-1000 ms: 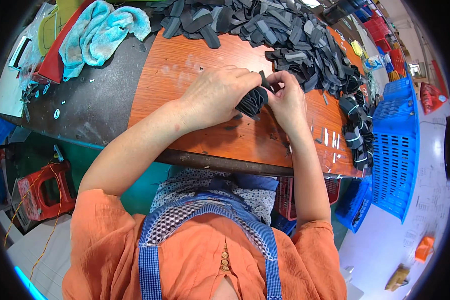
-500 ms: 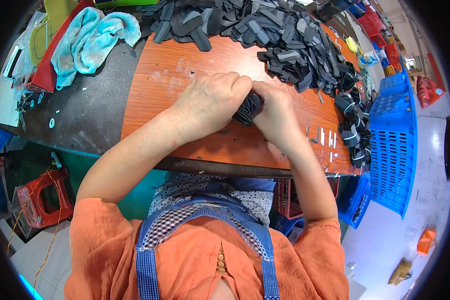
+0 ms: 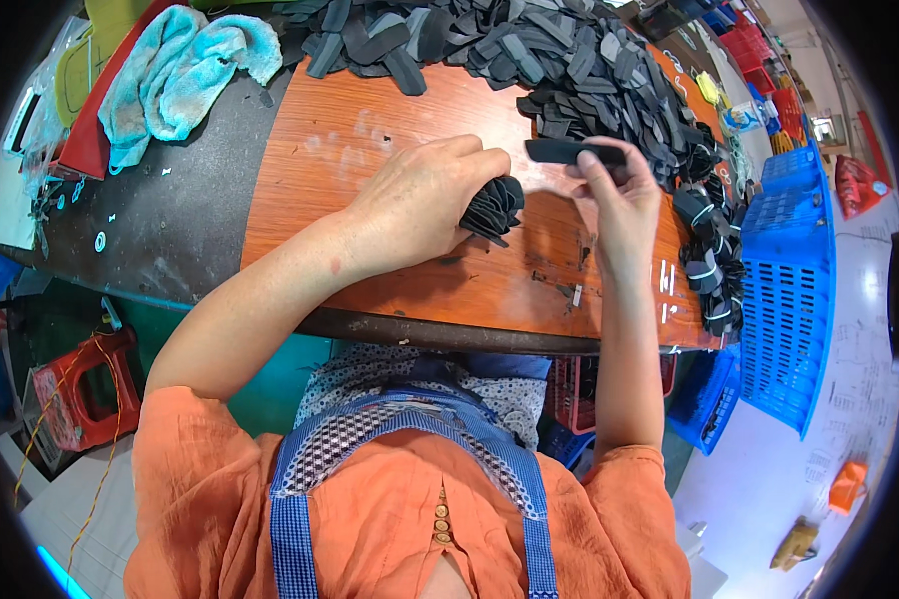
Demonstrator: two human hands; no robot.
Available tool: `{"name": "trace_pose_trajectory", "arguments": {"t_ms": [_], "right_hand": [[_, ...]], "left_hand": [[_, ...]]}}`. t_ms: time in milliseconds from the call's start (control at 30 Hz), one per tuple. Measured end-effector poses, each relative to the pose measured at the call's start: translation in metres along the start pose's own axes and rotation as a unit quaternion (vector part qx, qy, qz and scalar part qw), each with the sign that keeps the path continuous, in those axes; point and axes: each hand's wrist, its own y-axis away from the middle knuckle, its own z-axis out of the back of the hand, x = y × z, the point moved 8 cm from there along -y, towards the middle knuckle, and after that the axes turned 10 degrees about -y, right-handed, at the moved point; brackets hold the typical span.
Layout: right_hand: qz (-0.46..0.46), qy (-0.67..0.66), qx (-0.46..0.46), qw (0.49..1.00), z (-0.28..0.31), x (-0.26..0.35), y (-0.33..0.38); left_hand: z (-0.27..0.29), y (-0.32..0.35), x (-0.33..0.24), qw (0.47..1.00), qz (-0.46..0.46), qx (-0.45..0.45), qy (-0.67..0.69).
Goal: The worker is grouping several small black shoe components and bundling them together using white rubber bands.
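Note:
My left hand [image 3: 425, 195] is closed round a bunch of dark strips [image 3: 493, 211], their ends fanned toward the right above the wooden table top. A single flat black strip [image 3: 569, 151] is pinched between the thumb and fingers of my right hand [image 3: 624, 195], raised near the edge of the heap. That heap of loose grey and black strips [image 3: 559, 60] spreads over the far side of the table. Along the right edge lie several bundles of black strips [image 3: 706, 270], bound with pale bands.
A blue plastic crate [image 3: 784, 290] stands right of the table. Small white pieces [image 3: 666, 278] lie on the table's right part. A turquoise towel [image 3: 180, 75] hangs over a red bin edge [image 3: 95, 130] at far left. A red stool [image 3: 85, 389] stands below left.
My right hand has moved away from the bunch, to the right and farther out, and now holds one black strip. The left hand keeps the bunch in nearly the same place.

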Motion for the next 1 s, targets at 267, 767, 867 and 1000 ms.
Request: {"name": "trace_pose_trajectory", "arguments": {"t_ms": [267, 767, 867, 1000], "right_hand": [[-0.064, -0.098, 0.090, 0.989, -0.050, -0.017, 0.050], [0.295, 0.491, 0.063, 0.817, -0.040, 0.030, -0.019], [0.362, 0.541, 0.091, 0.754, -0.039, 0.021, -0.028], [0.093, 0.090, -0.007, 0.992, -0.008, 0.024, -0.029]], "left_hand": [[0.006, 0.004, -0.022, 0.981, -0.114, -0.159, -0.014], [-0.006, -0.003, -0.005, 0.999, -0.037, -0.024, -0.012], [-0.004, -0.005, -0.001, 0.997, -0.016, -0.031, 0.067], [0.000, -0.002, 0.007, 0.999, -0.001, -0.022, 0.033]]}}
